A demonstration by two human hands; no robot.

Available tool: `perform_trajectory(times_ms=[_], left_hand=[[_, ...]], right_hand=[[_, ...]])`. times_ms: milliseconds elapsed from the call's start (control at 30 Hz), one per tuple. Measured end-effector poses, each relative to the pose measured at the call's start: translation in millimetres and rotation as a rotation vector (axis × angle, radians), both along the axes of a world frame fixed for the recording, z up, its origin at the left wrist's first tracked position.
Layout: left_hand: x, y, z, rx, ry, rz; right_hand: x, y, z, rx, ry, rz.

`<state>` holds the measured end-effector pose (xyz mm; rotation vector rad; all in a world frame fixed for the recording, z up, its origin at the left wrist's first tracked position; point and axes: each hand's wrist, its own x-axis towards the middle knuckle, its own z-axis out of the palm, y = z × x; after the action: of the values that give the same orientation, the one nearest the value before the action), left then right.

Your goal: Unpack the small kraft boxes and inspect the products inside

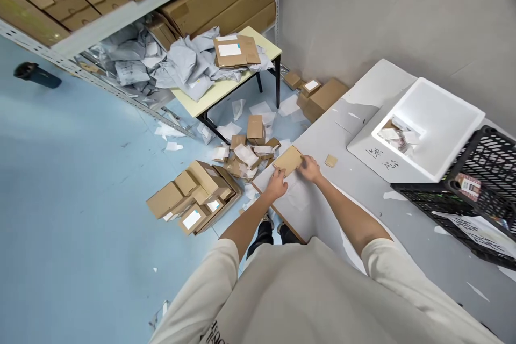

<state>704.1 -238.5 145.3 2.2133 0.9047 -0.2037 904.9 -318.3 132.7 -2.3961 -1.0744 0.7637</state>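
A small flat cardboard box [288, 160] is between my two hands at the corner of the grey table [300, 199]. My left hand [277, 183] is closed on its near left end, fingers over the edge. At the box's right end, my right hand [309, 168] grips the side with bent fingers. The undersides of the fingers are hidden. To the right of my right hand lies a small tan cardboard piece [331, 160] on the tabletop.
On the right stand a white foam box [363, 148] with scraps inside and black plastic crates [495, 166]. Stacked cartons [193, 191] and scattered paper [229, 130] cover the floor at left. Beyond, a yellow table [209, 105] bears grey mailer bags, beside a metal shelf [133, 11].
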Motion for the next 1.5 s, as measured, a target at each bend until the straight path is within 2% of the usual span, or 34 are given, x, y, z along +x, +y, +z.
perform_trajectory(times_ms=[200,400,633,833,1067,1200,1500], left_hand=[[2,-20,-1.5,-0.015,-0.021,0.022],[0,-44,12.6,0.009,-0.034,-0.096],[-3,-86,23.8,-0.004,-0.119,-0.343],[7,-137,34.0,-0.035,-0.130,-0.549],[33,-212,37.0,-0.050,-0.153,-0.749],[49,-265,35.8,-0.047,-0.163,-0.834],[88,-429,26.1,-0.118,-0.193,-0.847]], right_hand=[[-7,-28,-7.9,0.116,0.064,-0.036],[-31,-75,3.2,0.095,0.047,-0.185],[-67,-156,19.8,0.081,0.020,-0.444],[-99,-238,31.8,0.085,-0.035,-0.651],[-110,-330,35.9,0.081,-0.028,-0.863],[-106,-389,31.6,0.105,-0.037,-0.944],[-85,-562,5.8,0.126,0.022,-1.028]])
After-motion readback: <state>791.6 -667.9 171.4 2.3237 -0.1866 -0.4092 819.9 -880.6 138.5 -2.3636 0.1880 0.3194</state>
